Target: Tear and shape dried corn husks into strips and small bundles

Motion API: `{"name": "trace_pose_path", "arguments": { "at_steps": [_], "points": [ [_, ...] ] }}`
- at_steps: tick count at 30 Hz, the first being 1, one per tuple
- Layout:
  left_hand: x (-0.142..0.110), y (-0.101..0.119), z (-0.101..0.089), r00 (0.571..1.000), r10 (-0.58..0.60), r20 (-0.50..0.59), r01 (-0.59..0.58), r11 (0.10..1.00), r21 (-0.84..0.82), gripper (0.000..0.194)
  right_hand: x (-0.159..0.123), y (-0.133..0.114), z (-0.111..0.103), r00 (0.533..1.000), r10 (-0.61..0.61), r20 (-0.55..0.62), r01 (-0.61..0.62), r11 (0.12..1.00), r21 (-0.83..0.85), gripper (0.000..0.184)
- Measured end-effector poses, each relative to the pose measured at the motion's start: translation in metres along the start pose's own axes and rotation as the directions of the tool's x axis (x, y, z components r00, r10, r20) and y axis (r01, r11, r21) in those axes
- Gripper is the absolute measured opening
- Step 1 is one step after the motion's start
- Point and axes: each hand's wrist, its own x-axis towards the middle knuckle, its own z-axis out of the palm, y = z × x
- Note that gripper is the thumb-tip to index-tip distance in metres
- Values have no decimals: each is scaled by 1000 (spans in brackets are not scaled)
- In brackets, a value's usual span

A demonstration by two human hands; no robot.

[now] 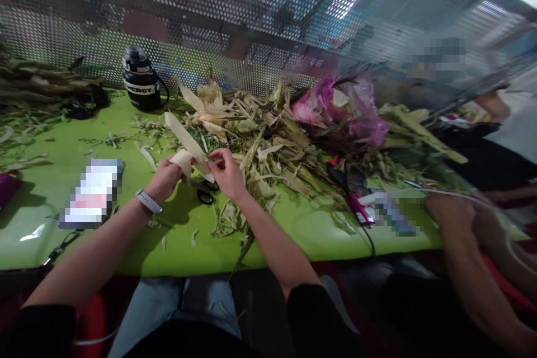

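Pale corn husk pieces are between my hands above the green table. A long flat corn husk strip slants up and left from my fingers, and a shorter folded piece curls at my left fingers. My left hand, with a white band on the wrist, is closed on the husk. My right hand pinches the strip's lower end; its fingertips are partly hidden. Just below the hands lie black-handled scissors, partly covered. Behind them spreads a heap of dry corn husks.
A black bottle stands at the back left by a perforated metal screen. A phone lies to the left. Right of the heap are a pink plastic bag and a cable. A person's forearms rest at the right edge.
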Motion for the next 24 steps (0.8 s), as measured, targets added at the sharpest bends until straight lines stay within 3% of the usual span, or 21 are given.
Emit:
{"name": "trace_pose_path", "arguments": {
  "at_steps": [3,5,11,14,16,18,20,22,24],
  "points": [
    [-1,-1,0,1000,27,10,-27,1000,6,25,-4,-5,-2,983,-184,24,184,949,-255,17],
    [-4,-1,0,996,84,39,-87,993,78,23,-6,-8,-3,967,-243,77,254,911,-325,23],
    [-9,4,2,940,340,14,-321,872,370,12,-13,-23,-5,965,-238,-112,178,905,-387,26],
    [-11,4,2,922,386,30,-359,825,437,8,-16,-28,0,971,-234,-45,193,885,-423,48],
    [-13,4,2,917,396,47,-375,814,443,9,-15,-25,4,986,-166,-15,144,895,-422,62],
    [-14,3,2,919,387,76,-381,819,429,11,-13,-19,6,999,-41,-23,31,940,-339,62],
    [-14,4,2,925,367,103,-377,842,387,14,-8,-11,6,993,109,-45,-115,979,-168,48],
    [-13,4,2,937,327,120,-348,883,316,17,-3,-5,4,971,236,-33,-234,971,47,32],
    [-12,3,3,956,266,124,-289,925,246,20,1,-2,3,959,282,25,-280,933,227,28]
  ]
}}
